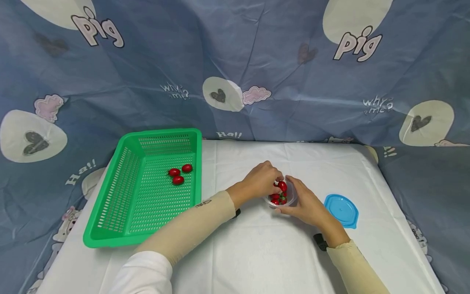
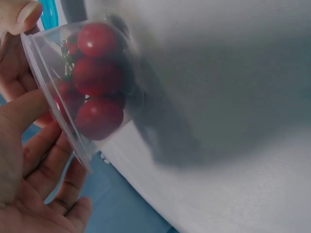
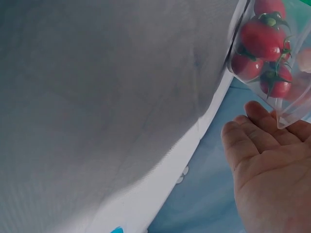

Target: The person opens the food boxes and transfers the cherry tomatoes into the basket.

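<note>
A clear plastic cup (image 1: pixel 292 197) with several cherry tomatoes (image 1: pixel 275 197) in it stands on the white-covered table. My right hand (image 1: pixel 307 205) holds the cup from the right, thumb at the near side and fingers at the far side. From the left, my left hand (image 1: pixel 261 179) reaches over the rim, its fingertips pinching a cherry tomato (image 1: pixel 282 186) at the opening. In the left wrist view, tomatoes (image 2: pixel 97 77) press against the see-through wall, and a left finger passes inside the rim. Green stems show on tomatoes (image 3: pixel 262 41) in the right wrist view.
A green slotted basket (image 1: pixel 198 175) stands at the left, with three cherry tomatoes (image 1: pixel 178 180) inside near its right wall. To the right of the cup lies a blue lid (image 1: pixel 341 210). A blue patterned cloth (image 1: pixel 235 53) hangs behind the table.
</note>
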`<state>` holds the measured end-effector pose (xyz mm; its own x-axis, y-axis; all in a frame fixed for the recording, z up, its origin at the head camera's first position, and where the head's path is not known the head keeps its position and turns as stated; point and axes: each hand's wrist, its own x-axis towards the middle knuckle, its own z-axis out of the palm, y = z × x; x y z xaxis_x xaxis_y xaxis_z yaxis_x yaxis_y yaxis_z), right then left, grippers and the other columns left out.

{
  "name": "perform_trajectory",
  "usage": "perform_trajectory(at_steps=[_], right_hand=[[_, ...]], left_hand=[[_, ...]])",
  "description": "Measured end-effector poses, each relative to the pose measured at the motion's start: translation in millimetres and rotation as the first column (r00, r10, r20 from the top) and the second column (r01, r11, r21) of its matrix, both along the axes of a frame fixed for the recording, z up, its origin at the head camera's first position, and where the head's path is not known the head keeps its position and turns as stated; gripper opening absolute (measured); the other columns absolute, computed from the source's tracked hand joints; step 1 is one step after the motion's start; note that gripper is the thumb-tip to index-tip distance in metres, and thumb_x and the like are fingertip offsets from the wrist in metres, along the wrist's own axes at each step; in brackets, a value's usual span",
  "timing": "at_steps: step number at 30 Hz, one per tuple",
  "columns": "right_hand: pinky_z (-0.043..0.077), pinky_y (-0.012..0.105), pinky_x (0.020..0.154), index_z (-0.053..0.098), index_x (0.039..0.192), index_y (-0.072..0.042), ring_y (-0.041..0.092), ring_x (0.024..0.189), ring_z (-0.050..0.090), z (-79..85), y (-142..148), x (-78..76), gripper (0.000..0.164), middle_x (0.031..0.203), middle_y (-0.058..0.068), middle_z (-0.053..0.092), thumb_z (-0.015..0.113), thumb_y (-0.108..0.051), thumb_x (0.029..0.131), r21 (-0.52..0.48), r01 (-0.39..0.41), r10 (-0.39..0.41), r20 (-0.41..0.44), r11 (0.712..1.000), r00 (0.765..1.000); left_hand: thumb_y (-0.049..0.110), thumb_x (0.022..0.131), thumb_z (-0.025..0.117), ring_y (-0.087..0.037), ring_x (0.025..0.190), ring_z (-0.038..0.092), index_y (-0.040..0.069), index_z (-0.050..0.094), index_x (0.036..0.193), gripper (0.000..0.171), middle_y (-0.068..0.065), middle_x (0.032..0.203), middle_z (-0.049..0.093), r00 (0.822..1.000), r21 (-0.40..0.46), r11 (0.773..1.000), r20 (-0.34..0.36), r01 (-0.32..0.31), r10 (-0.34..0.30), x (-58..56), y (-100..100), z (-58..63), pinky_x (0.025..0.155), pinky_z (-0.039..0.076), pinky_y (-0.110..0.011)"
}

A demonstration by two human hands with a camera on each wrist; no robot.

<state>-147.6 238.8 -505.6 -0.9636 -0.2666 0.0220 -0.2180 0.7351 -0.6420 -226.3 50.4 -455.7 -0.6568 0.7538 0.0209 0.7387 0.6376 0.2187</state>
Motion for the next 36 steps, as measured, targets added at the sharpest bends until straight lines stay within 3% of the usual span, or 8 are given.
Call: perform_trajectory(at_steps=[2,9,17,22,28,32,34,36], right_hand=[[0.041,0.053,0.100,0.026,0.152,-0.015,0.026,0.131,0.041,0.0,0.2,0.2,0.110,0.150,0.003,0.034,0.080,-0.059,0.068,-0.002,0.002,-0.002,-0.003,1.000,1.000],[0.042,0.051,0.099,0.027,0.151,-0.013,0.024,0.128,0.043,0.5,1.3,1.1,0.109,0.148,0.002,0.036,0.079,-0.061,0.068,-0.015,0.000,0.000,-0.018,1.000,1.000],[0.042,0.050,0.099,0.028,0.151,-0.013,0.022,0.128,0.043,2.4,0.7,1.9,0.108,0.148,0.001,0.037,0.079,-0.060,0.069,-0.018,-0.002,0.002,-0.027,1.000,1.000],[0.042,0.050,0.099,0.028,0.151,-0.013,0.024,0.128,0.044,3.2,-1.1,2.3,0.107,0.147,0.002,0.037,0.079,-0.060,0.069,-0.012,0.001,-0.002,-0.026,1.000,1.000],[0.044,0.049,0.097,0.028,0.150,-0.013,0.024,0.125,0.046,3.2,-2.1,2.8,0.107,0.146,0.005,0.039,0.073,-0.068,0.069,-0.004,0.009,-0.010,-0.031,1.000,0.999],[0.045,0.047,0.097,0.028,0.150,-0.014,0.023,0.124,0.047,3.3,-2.3,2.6,0.107,0.145,0.005,0.040,0.070,-0.070,0.070,0.001,0.016,-0.016,-0.026,1.000,1.000],[0.045,0.047,0.096,0.028,0.150,-0.014,0.023,0.123,0.047,3.4,-2.4,2.3,0.106,0.145,0.005,0.040,0.070,-0.070,0.070,0.008,0.013,-0.013,-0.027,1.000,1.000],[0.045,0.047,0.096,0.028,0.150,-0.014,0.023,0.123,0.048,3.4,-2.5,1.9,0.106,0.145,0.006,0.040,0.070,-0.070,0.071,0.012,0.010,-0.010,-0.031,1.000,0.999]], left_hand=[[0.043,0.081,0.077,-0.010,0.086,0.050,0.020,0.074,0.104,0.032,0.010,0.095,0.070,1.000,-0.020,1.000,-0.019,0.017,-0.017,0.5,2.3,-0.7,0.086,0.041,-0.025],[0.049,0.078,0.077,-0.008,0.081,0.050,0.021,0.074,0.102,0.037,0.011,0.082,0.064,0.993,-0.073,0.997,-0.118,0.010,-0.019,4.6,9.2,-4.5,0.115,0.022,-0.037],[0.046,0.081,0.076,-0.014,0.098,0.052,0.022,0.072,0.102,0.032,0.009,0.095,0.068,0.988,-0.089,0.996,-0.152,-0.025,0.011,6.1,10.8,-7.0,0.117,0.013,-0.043],[0.053,0.078,0.076,-0.013,0.095,0.053,0.022,0.071,0.100,0.038,0.009,0.095,0.069,0.982,-0.102,0.994,-0.188,-0.024,0.004,7.6,11.5,-7.7,0.117,0.009,-0.047],[0.051,0.081,0.073,-0.015,0.098,0.053,0.020,0.070,0.099,0.036,0.007,0.094,0.068,0.979,-0.125,0.992,-0.205,-0.028,0.002,10.2,12.9,-7.3,0.115,0.021,-0.042],[0.047,0.084,0.071,-0.014,0.092,0.050,0.017,0.070,0.105,0.036,0.005,0.097,0.068,0.980,-0.131,0.991,-0.199,-0.037,0.010,11.7,13.3,-7.4,0.094,0.042,-0.032],[0.047,0.084,0.070,-0.014,0.090,0.048,0.017,0.069,0.107,0.038,0.006,0.098,0.068,0.979,-0.135,0.990,-0.205,-0.043,0.015,12.6,13.1,-7.9,0.083,0.042,-0.029],[0.048,0.085,0.070,-0.013,0.092,0.047,0.018,0.069,0.108,0.038,0.006,0.100,0.068,0.974,-0.146,0.988,-0.228,-0.046,0.012,13.1,13.2,-8.8,0.083,0.040,-0.029]])
